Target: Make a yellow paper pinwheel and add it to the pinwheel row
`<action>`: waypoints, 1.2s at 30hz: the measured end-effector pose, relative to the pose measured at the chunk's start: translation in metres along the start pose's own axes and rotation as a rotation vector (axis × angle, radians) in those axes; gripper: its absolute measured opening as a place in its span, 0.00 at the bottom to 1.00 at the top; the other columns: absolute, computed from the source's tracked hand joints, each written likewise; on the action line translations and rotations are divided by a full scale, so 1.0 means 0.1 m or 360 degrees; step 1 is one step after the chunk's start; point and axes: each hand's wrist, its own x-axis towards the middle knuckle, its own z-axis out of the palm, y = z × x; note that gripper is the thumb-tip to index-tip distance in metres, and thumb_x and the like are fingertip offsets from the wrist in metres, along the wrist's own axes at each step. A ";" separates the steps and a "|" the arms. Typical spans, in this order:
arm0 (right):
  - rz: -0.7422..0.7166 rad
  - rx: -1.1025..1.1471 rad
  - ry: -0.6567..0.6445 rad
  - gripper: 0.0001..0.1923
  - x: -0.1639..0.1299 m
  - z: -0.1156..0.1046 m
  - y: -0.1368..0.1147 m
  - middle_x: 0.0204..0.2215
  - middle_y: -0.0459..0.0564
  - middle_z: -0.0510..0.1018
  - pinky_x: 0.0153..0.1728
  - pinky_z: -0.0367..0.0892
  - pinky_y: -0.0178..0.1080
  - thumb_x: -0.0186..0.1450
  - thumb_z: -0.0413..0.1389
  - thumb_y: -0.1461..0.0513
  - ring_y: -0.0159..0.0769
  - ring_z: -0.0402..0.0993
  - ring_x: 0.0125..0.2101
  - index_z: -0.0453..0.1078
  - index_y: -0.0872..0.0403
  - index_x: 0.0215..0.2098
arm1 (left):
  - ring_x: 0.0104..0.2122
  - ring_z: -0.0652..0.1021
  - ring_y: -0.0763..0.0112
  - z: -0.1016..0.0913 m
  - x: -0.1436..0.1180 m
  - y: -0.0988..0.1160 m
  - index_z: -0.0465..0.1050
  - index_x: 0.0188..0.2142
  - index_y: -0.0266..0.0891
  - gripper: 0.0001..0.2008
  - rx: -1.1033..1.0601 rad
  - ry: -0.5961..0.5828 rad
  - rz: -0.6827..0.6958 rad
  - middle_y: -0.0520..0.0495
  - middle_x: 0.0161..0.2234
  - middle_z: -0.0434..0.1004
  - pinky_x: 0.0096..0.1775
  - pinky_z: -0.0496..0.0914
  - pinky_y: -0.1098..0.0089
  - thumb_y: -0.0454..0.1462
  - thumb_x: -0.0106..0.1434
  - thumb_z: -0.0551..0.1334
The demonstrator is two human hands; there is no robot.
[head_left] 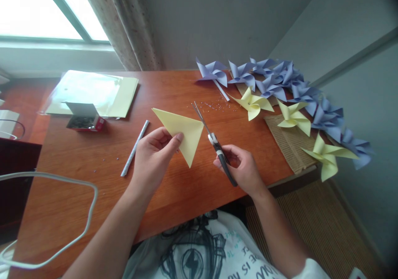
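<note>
Your left hand pinches one folded yellow paper triangle by its lower edge, holding it over the middle of the desk. Your right hand has its grip closed around the black handles of one pair of scissors, blades together and lying just beside the triangle's right corner. The triangle is pale yellow, flat and crisp, with one point hanging toward you.

Left of your left hand lies one rolled white paper stick. A white cable loops over the desk's near left corner. Further back on the left stand one small open box and a stack of yellow sheets in clear wrap. Along the far right edge lie three yellow pinwheels and a row of purple pinwheels, too overlapped to count.
</note>
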 end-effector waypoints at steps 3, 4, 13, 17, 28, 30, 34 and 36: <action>-0.0013 -0.0012 0.0003 0.16 0.00 -0.01 0.00 0.31 0.50 0.81 0.37 0.75 0.40 0.56 0.71 0.57 0.39 0.77 0.32 0.77 0.55 0.39 | 0.28 0.75 0.75 0.00 0.00 -0.01 0.82 0.34 0.40 0.04 -0.0011 -0.0008 0.0007 0.51 0.31 0.81 0.30 0.67 0.77 0.38 0.60 0.71; -0.0015 -0.0016 0.0004 0.16 0.00 -0.01 0.01 0.31 0.50 0.81 0.37 0.75 0.40 0.56 0.71 0.57 0.39 0.77 0.32 0.77 0.55 0.39 | 0.28 0.75 0.75 0.00 0.00 -0.01 0.82 0.34 0.39 0.04 -0.0010 -0.0007 0.0011 0.51 0.31 0.81 0.30 0.67 0.76 0.38 0.60 0.71; -0.0020 -0.0044 0.0009 0.16 0.00 -0.01 0.00 0.31 0.49 0.81 0.36 0.74 0.38 0.56 0.71 0.57 0.38 0.76 0.31 0.78 0.55 0.39 | 0.30 0.77 0.70 -0.01 0.01 -0.04 0.82 0.35 0.38 0.07 0.0053 0.0031 -0.0008 0.50 0.31 0.81 0.31 0.69 0.74 0.38 0.58 0.72; -0.0025 -0.0032 0.0004 0.15 0.00 -0.01 -0.01 0.31 0.48 0.81 0.35 0.73 0.37 0.56 0.71 0.57 0.37 0.76 0.31 0.78 0.55 0.39 | 0.31 0.78 0.70 -0.01 0.01 -0.05 0.82 0.36 0.39 0.07 0.0050 0.0034 -0.0002 0.49 0.32 0.82 0.32 0.69 0.73 0.38 0.58 0.72; 0.0015 0.0002 -0.0031 0.16 0.05 -0.04 0.02 0.31 0.49 0.82 0.34 0.73 0.37 0.56 0.71 0.55 0.38 0.77 0.31 0.79 0.55 0.39 | 0.32 0.79 0.68 -0.01 0.03 -0.06 0.81 0.35 0.39 0.06 0.0055 0.0073 -0.0014 0.49 0.33 0.82 0.32 0.71 0.73 0.38 0.58 0.71; 0.0030 -0.0013 -0.0024 0.17 0.07 -0.04 0.02 0.31 0.49 0.82 0.34 0.73 0.38 0.56 0.71 0.54 0.38 0.78 0.30 0.79 0.55 0.38 | 0.32 0.78 0.68 -0.01 0.03 -0.07 0.81 0.35 0.39 0.06 0.0054 0.0066 -0.0015 0.49 0.32 0.82 0.32 0.71 0.73 0.38 0.58 0.71; 0.0087 0.0020 -0.0033 0.19 0.14 -0.04 0.00 0.31 0.50 0.84 0.33 0.74 0.38 0.55 0.71 0.51 0.40 0.80 0.31 0.79 0.55 0.36 | 0.31 0.78 0.68 -0.01 0.04 -0.06 0.81 0.35 0.39 0.07 0.0085 0.0085 -0.0018 0.48 0.32 0.82 0.31 0.70 0.72 0.39 0.58 0.71; 0.0122 0.0099 -0.0026 0.20 0.18 -0.03 -0.02 0.32 0.51 0.84 0.33 0.75 0.38 0.54 0.70 0.49 0.41 0.80 0.32 0.79 0.55 0.36 | 0.30 0.78 0.68 -0.01 0.05 -0.06 0.81 0.34 0.39 0.07 0.0103 0.0106 -0.0024 0.48 0.32 0.82 0.30 0.70 0.72 0.39 0.57 0.71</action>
